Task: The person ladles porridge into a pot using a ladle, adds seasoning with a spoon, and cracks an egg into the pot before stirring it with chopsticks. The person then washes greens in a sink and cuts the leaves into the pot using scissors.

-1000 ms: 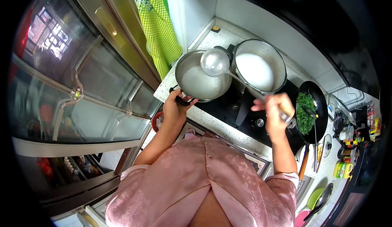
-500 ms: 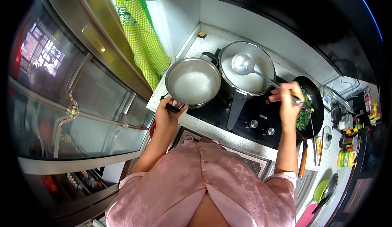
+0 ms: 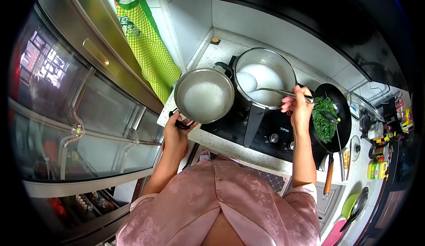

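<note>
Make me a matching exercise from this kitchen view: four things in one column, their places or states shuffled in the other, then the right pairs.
Column one
1. Left hand
2. Right hand
3. Wok
4. Apron

Column two
A. Gripping the handle of the ladle
B. Hanging, with a green checked pattern
C. Holding the leftmost pot by a black handle
D. Containing leafy greens

Right pairs
1-C, 2-A, 3-D, 4-B
</note>
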Demonstrator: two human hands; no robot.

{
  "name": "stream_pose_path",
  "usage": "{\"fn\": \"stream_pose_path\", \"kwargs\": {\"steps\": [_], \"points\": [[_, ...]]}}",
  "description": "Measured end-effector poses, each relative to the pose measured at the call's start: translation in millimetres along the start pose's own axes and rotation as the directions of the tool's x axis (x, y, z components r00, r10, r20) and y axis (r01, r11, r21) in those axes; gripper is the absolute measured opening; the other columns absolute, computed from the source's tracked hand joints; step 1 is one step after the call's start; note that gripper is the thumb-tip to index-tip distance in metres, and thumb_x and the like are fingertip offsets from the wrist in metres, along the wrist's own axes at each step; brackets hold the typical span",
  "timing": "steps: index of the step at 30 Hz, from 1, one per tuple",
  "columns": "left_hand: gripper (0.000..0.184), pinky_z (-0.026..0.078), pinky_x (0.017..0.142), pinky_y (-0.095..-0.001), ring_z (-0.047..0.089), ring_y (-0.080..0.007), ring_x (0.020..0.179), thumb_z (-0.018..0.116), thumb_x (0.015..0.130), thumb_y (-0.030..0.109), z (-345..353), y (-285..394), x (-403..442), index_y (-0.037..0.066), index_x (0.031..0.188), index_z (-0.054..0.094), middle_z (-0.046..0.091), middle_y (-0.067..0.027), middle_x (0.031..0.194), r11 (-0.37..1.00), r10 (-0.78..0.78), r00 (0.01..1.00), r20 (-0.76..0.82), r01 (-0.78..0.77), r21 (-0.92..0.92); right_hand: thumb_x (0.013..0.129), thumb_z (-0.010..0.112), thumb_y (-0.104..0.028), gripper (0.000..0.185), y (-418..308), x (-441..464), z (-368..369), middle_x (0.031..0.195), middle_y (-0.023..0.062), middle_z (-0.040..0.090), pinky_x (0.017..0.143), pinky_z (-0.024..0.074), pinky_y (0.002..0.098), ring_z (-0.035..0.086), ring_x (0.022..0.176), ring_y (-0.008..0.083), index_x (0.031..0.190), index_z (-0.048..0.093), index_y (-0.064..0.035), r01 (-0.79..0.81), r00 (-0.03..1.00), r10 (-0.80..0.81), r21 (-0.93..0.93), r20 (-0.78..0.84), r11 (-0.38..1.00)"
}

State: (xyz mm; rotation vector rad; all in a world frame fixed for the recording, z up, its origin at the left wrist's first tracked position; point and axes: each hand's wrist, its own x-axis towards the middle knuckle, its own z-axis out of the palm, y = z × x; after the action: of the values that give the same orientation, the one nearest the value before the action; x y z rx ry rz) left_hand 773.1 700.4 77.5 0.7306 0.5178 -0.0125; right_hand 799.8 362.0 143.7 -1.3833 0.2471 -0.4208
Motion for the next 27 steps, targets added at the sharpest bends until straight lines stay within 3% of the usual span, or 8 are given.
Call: {"fn": "stream_pose_path", "kwargs": {"steps": [5, 7, 13, 19, 27], "points": [[0.02, 0.049, 0.076, -0.0529, 0.056, -0.0254, 0.071, 0.058, 0.08, 0.018, -13, -5, 11, 0.011, 0.066, 0.045, 0.053, -0.0053, 0.073, 1.0, 0.004, 1.0, -0.023, -0.004, 0.028, 0.089, 0.052, -0.022, 0.022, -3, 0, -18, 0.057, 0.0168, 0.058, 0.032, 0.0451, 0.0274, 0.052, 0.035, 0.0178, 0.081, 0.047, -0.0012, -0.026, 0.998, 0.034, 0.133, -0.061, 0.991], [0.022, 0.05, 0.073, -0.0519, 0.057, -0.0202, 0.065, 0.054, 0.086, 0.021, -21, -11, 14, 0.012, 0.068, 0.045, 0.052, -0.0032, 0.068, 0.999, -0.035, 0.999, -0.034, 0.035, -0.001, 0.089, 0.051, -0.021, 0.022, -6, -3, -20, 0.057, 0.0165, 0.058, 0.032, 0.0452, 0.0275, 0.052, 0.036, 0.0178, 0.081, 0.048, -0.0011, -0.015, 0.998, 0.023, 0.11, -0.065, 0.994], [0.021, 0.05, 0.073, -0.0511, 0.057, -0.019, 0.066, 0.055, 0.085, 0.021, -37, -30, 22, 0.012, 0.068, 0.045, 0.052, -0.0027, 0.069, 0.998, -0.062, 0.997, -0.053, 0.061, -0.01, 0.089, 0.051, -0.022, 0.022, -16, -9, -22, 0.057, 0.0161, 0.058, 0.032, 0.0454, 0.0275, 0.052, 0.036, 0.0177, 0.083, 0.048, -0.0001, 0.015, 0.997, -0.012, 0.037, -0.08, 0.999], [0.019, 0.052, 0.07, -0.048, 0.057, -0.0185, 0.066, 0.052, 0.087, 0.02, -44, -38, 18, 0.013, 0.07, 0.045, 0.055, -0.0032, 0.075, 0.999, -0.041, 0.999, -0.023, 0.041, -0.003, 0.089, 0.051, -0.023, 0.024, -20, -6, -34, 0.056, 0.0179, 0.058, 0.031, 0.0445, 0.0286, 0.052, 0.035, 0.02, 0.084, 0.048, 0.0004, 0.011, 0.994, 0.003, 0.13, -0.106, 0.991], [0.017, 0.054, 0.067, -0.0387, 0.055, -0.0187, 0.068, 0.051, 0.088, 0.018, -49, -37, 12, 0.004, 0.08, 0.049, 0.054, -0.0079, 0.078, 0.983, -0.036, 0.998, -0.049, 0.044, 0.178, 0.088, 0.054, -0.026, 0.027, -41, -18, -23, 0.055, 0.016, 0.056, 0.032, 0.0429, 0.0263, 0.05, 0.034, 0.0183, 0.083, 0.047, -0.0002, 0.104, 0.989, -0.108, -0.04, -0.102, 0.994]]}}
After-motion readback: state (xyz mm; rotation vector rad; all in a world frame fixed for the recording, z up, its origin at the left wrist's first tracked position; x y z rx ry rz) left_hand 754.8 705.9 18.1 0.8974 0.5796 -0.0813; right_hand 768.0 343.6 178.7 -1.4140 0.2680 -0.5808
